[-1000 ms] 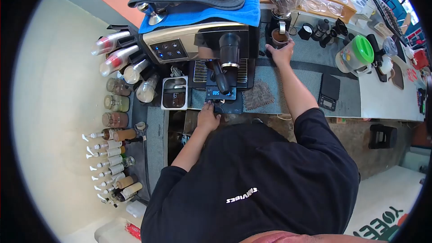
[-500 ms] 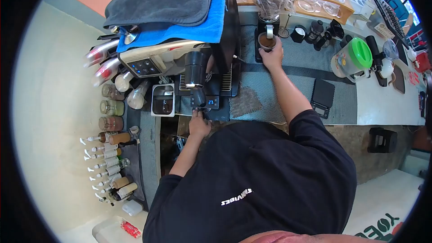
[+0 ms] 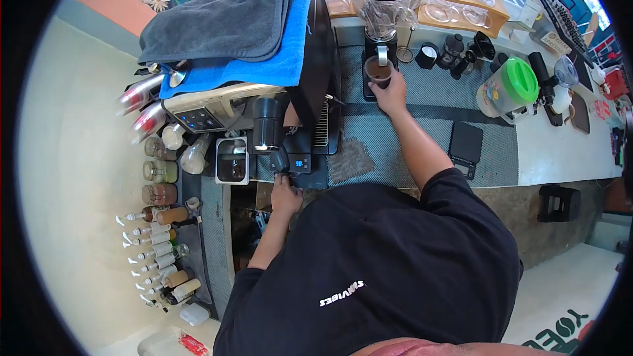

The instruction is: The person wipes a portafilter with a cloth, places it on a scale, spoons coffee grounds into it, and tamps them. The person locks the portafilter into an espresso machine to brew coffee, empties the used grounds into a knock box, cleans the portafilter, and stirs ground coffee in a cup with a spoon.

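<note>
Two bare hands are at work along the worktop (image 3: 557, 161), as seen from the head view. The right hand (image 3: 393, 94) has its fingers curled around the side of a clear cup (image 3: 378, 74) with brown grounds in it. That cup sits right beneath the metal spout (image 3: 383, 55) of the coffee grinder (image 3: 381, 23), just beyond those fingers.

Over at the left hand (image 3: 285, 199), the fingers reach forward, fairly close together, with the thumb apart. Their tips are at the near edge of a digital scale (image 3: 300, 163) with lit blue digits; I can't make out whether they grip anything. A black portafilter handle (image 3: 280, 161) is just past the tips, and the espresso machine (image 3: 198, 118) rises beyond, draped with a blue towel (image 3: 280, 64) and a gray towel (image 3: 214, 23). To the left of those fingers is a steel container (image 3: 232, 161).

Between the two hands lies a shaggy gray-brown cloth (image 3: 351, 160). Well to the right of the right fingers stands a jug with a green lid (image 3: 508, 89), with a black scale (image 3: 466, 142) nearer the person.
</note>
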The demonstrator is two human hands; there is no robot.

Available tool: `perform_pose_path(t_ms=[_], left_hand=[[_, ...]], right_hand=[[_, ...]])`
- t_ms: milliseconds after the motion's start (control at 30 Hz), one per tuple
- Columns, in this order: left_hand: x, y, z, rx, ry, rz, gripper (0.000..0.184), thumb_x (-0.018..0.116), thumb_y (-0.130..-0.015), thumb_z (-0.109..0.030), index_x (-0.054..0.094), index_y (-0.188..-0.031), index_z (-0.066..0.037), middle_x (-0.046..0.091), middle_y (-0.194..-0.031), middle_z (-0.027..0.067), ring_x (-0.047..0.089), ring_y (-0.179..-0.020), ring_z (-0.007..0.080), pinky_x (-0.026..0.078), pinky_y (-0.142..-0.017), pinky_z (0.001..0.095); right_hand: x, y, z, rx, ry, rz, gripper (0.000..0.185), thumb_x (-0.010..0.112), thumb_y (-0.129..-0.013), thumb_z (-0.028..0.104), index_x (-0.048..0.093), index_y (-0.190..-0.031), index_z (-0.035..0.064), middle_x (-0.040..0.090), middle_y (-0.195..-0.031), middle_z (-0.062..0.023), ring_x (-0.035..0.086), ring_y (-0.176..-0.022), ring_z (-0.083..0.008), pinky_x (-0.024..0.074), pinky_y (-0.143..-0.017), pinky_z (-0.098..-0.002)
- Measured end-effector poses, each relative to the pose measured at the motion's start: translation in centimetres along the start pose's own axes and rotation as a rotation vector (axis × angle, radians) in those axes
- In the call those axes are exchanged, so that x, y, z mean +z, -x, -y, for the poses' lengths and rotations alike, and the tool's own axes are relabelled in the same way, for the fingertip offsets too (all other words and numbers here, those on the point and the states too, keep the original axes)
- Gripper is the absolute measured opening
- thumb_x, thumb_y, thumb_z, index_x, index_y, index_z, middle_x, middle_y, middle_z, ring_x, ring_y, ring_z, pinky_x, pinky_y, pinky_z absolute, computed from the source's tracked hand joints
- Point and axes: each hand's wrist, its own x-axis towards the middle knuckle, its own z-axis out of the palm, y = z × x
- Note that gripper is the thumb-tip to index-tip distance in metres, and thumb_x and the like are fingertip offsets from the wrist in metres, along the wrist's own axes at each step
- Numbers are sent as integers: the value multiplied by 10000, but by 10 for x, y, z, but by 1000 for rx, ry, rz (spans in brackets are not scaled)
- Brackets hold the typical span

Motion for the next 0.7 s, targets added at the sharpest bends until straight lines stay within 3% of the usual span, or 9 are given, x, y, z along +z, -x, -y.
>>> perform_pose_path(t_ms=[233,533,700], left_hand=[[0,1,-3,9,3,-35,703,818,-936,-324,555,-1471,49,439,-1700,350,457,-1585,490,465,-1268,515],[-3,8,-12,89,35,-186,642,818,-887,-213,580,-1429,37,588,-1510,276,646,-1320,477,572,-1078,535],[-2,6,-10,63,47,-142,675,831,-885,-200,569,-1460,37,593,-1513,277,621,-1361,485,557,-1113,534]], right_hand=[[-11,-1,6,22,-31,38,722,983,-789,227,628,-1373,-7,676,-1342,-217,624,-1301,-446,509,-1124,-534],[-14,-6,1,73,-114,104,733,983,-795,232,630,-1399,14,687,-1347,-213,649,-1299,-435,526,-1120,-527],[-13,-4,0,84,-113,95,797,983,-796,242,600,-1456,13,682,-1374,-216,638,-1324,-440,516,-1137,-531]])
